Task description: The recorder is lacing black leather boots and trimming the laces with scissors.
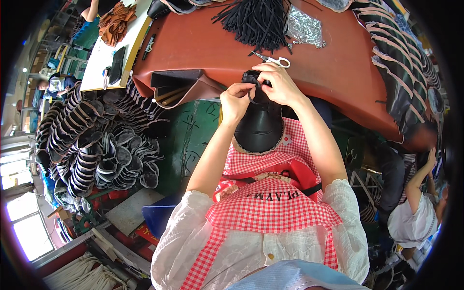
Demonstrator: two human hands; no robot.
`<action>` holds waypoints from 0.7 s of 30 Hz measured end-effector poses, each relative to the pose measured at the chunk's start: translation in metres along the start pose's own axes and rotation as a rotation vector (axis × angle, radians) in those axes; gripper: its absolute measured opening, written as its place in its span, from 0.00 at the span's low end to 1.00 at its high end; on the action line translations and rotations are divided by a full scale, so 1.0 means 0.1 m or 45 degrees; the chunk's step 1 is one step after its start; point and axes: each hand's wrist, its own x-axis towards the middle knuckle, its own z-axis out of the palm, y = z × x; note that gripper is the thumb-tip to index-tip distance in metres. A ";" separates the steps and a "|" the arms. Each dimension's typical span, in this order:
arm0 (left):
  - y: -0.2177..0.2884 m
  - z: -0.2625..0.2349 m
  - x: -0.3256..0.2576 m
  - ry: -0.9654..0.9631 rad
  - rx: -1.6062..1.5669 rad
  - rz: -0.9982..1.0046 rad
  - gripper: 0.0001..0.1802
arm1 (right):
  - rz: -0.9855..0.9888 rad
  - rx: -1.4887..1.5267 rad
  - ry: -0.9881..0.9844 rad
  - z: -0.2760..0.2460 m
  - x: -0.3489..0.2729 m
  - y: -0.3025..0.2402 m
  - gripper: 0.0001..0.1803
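Note:
A black leather shoe upper [260, 129] rests against my red checked apron, its rounded toe towards me and its top at the table's edge. My left hand [237, 100] pinches a thin black lace [252, 96] beside the upper's top. From the right, my right hand [279, 83] is closed with its fingertips at the same spot. What lies between those fingertips is partly hidden, but it appears to be the lace. Just beyond my right hand, white-handled scissors [276, 61] lie on the brown table cover [333, 72].
A bundle of black laces [256, 24] and a clear bag of small metal pieces [304, 29] lie at the far side. Stacked uppers [396, 63] line the right edge. More uppers [77, 140] are heaped at left, by an open pouch [186, 89]. A co-worker [413, 212] sits at right.

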 end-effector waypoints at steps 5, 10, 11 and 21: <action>0.00 -0.05 0.00 -0.077 -0.084 -0.089 0.10 | -0.015 0.047 0.107 -0.04 -0.06 0.01 0.05; -0.02 -0.12 -0.01 -0.076 -0.138 -0.029 0.11 | 0.234 0.603 0.163 -0.55 -0.28 0.23 0.01; 0.02 -0.15 -0.01 -0.059 -0.102 -0.025 0.12 | 0.349 0.846 0.155 -0.70 -0.35 0.26 0.02; 0.45 0.01 0.19 -0.364 0.512 0.566 0.12 | -0.090 0.191 0.214 -0.49 -0.36 -0.16 0.08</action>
